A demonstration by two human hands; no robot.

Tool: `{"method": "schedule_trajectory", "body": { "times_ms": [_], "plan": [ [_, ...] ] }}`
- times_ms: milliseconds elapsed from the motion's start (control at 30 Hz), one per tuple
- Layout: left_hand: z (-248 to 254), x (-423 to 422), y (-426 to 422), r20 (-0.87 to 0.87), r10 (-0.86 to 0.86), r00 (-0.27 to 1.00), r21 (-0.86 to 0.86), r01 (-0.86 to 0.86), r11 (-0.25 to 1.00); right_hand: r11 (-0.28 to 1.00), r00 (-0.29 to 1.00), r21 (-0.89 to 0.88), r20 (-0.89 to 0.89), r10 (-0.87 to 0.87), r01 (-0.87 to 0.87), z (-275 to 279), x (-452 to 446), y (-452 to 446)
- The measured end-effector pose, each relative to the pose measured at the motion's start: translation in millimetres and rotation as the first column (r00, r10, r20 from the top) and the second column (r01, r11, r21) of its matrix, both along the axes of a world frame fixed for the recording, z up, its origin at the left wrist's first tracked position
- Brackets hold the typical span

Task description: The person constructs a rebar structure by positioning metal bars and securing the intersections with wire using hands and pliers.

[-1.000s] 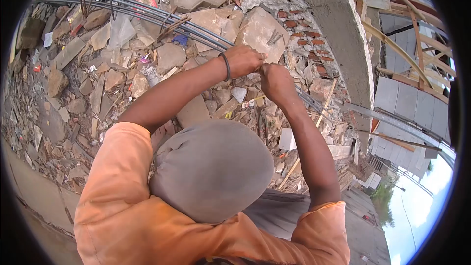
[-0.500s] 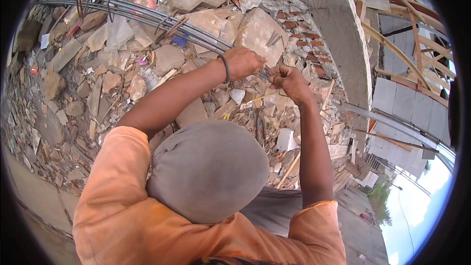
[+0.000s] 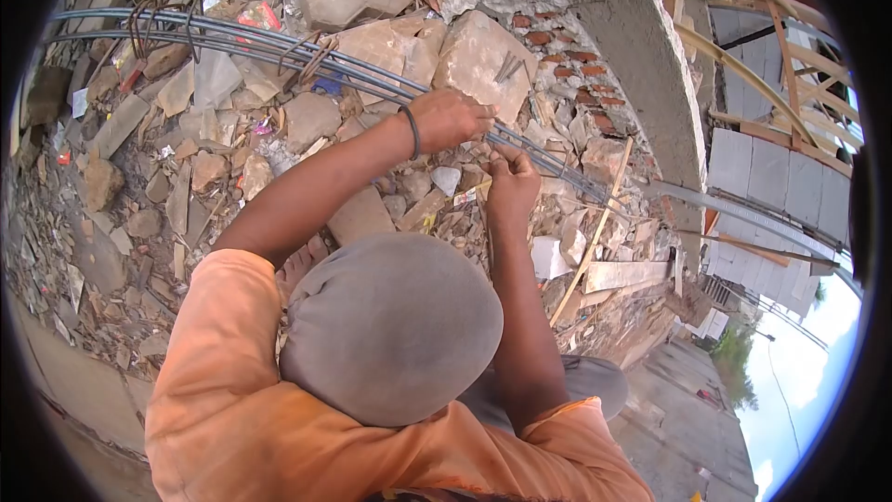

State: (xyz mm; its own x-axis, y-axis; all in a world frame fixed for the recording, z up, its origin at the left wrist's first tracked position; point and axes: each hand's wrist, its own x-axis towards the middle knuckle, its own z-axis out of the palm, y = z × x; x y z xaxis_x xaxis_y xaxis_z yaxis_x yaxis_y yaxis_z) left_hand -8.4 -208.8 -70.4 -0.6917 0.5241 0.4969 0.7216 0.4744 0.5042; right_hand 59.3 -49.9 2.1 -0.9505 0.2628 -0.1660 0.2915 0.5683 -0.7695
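Observation:
A bundle of long steel reinforcing bars [image 3: 358,70] slants across the view from upper left to right. My left hand [image 3: 452,119], with a black band at its wrist, is closed over the bars near their middle. Just below and right of it, my right hand [image 3: 513,181] has its fingertips pinched together close against the underside of the bars. Whatever lies between those fingertips is too small to make out. Bent metal stirrups [image 3: 139,30] hang around the bars at the left. Short thin metal pieces [image 3: 508,67] rest on a large stone [image 3: 483,60] beyond my left hand.
Broken stone and brick rubble [image 3: 130,204] covers the ground. A concrete beam [image 3: 641,46] with exposed brickwork runs along the upper right. A thin wooden stick [image 3: 595,228] and a plank [image 3: 627,276] lie right of my right arm. A grey cap [image 3: 395,325] fills the lower middle.
My right hand has moved left and down, from beyond the left hand's fingertips to below the bars. The bars right of my hands now show. My left hand stays on the bundle.

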Motion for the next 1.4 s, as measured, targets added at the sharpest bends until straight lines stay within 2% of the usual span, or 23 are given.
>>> {"method": "schedule_trajectory", "body": {
  "times_ms": [67,167,267,367,433,467,533,567,633,667,733,767,800,833,933,1033,1133,1267,1333,1400],
  "plan": [
    [-6.8,-1.4,3.0,-0.009,-0.001,1.000,0.009,0.002,1.000,0.993,0.998,0.115,0.058,0.013,-0.019,-0.2,1.8,1.2],
    [-2.3,0.0,1.6,-0.003,-0.012,1.000,0.015,0.012,1.000,0.981,0.992,0.144,0.014,0.128,-0.129,-1.4,4.2,-3.9],
    [-5.5,0.2,0.4,-0.026,-0.002,1.000,0.043,0.003,0.999,0.963,0.973,0.212,0.193,0.126,-0.167,17.1,-12.5,-11.1],
    [-2.0,-1.6,1.7,0.015,-0.008,1.000,-0.001,0.008,1.000,0.899,0.939,0.342,0.300,0.170,-0.272,4.8,-32.2,8.1],
    [0.5,0.2,0.1,0.067,-0.020,0.998,-0.022,0.021,1.000,0.890,0.926,0.353,0.341,0.165,-0.288,12.7,-38.5,-2.6],
    [1.4,1.9,-0.7,-0.010,0.010,1.000,0.002,-0.010,1.000,0.886,0.919,0.358,0.361,0.158,-0.293,15.6,-39.9,-5.7],
    [6.7,5.3,-2.4,-0.163,0.072,0.984,0.059,-0.064,0.996,0.933,0.926,0.265,0.350,0.142,-0.243,7.5,-40.7,-3.6],
    [7.2,15.1,-4.9,-0.142,0.105,0.984,0.145,-0.084,0.986,0.952,0.929,0.217,0.345,0.131,-0.215,3.3,-40.5,-0.3],
    [14.7,50.4,-20.1,-0.095,0.163,0.982,0.301,-0.128,0.945,0.983,0.943,0.116,0.318,0.100,-0.143,-3.7,-37.0,6.1],
    [10.6,65.3,-18.1,0.122,0.167,0.978,0.381,-0.201,0.902,0.993,0.949,0.058,0.305,0.084,-0.107,-7.3,-35.1,6.7],
    [-10.8,91.1,-3.7,0.536,0.098,0.839,0.468,-0.391,0.792,0.994,0.958,-0.112,0.286,0.030,0.002,-3.2,-29.5,-1.3],
    [-22.4,89.3,4.5,0.738,-0.070,0.672,0.538,-0.521,0.663,0.980,0.959,-0.193,0.283,0.003,0.054,-0.8,-26.9,-4.1],
    [-32.5,82.6,14.8,0.842,-0.276,0.464,0.537,-0.663,0.522,0.968,0.953,-0.235,0.302,-0.012,0.087,-0.9,-25.1,-3.5],
    [-31.6,77.0,21.0,0.834,-0.492,0.248,0.466,-0.794,0.390,0.954,0.947,-0.276,0.319,-0.027,0.120,-0.8,-24.2,-2.4],
    [-12.7,71.5,37.9,0.796,-0.340,0.500,0.601,-0.714,0.358,0.900,0.944,-0.398,0.328,-0.042,0.178,1.8,-25.8,-4.0],
    [-17.0,63.1,46.1,0.662,-0.537,0.522,0.718,-0.647,0.257,0.856,0.942,-0.463,0.329,-0.075,0.230,3.6,-22.2,0.6],
    [-33.3,53.2,36.3,0.629,-0.632,0.453,0.758,-0.541,0.366,0.857,0.949,-0.471,0.309,-0.062,0.209,-3.5,-20.4,9.4],
    [-52.2,48.8,41.8,0.669,-0.559,0.490,0.743,-0.447,0.498,0.924,0.959,-0.370,0.283,0.017,0.093,-2.2,-23.9,11.9],
    [-39.4,52.0,46.6,0.716,-0.454,0.530,0.693,-0.465,0.551,0.900,0.948,-0.411,0.318,-0.009,0.146,3.5,-25.5,10.5],
    [-42.4,51.9,54.3,0.706,-0.418,0.572,0.704,-0.502,0.502,0.878,0.941,-0.443,0.338,-0.023,0.181,7.7,-28.3,7.9]
  ]
}}
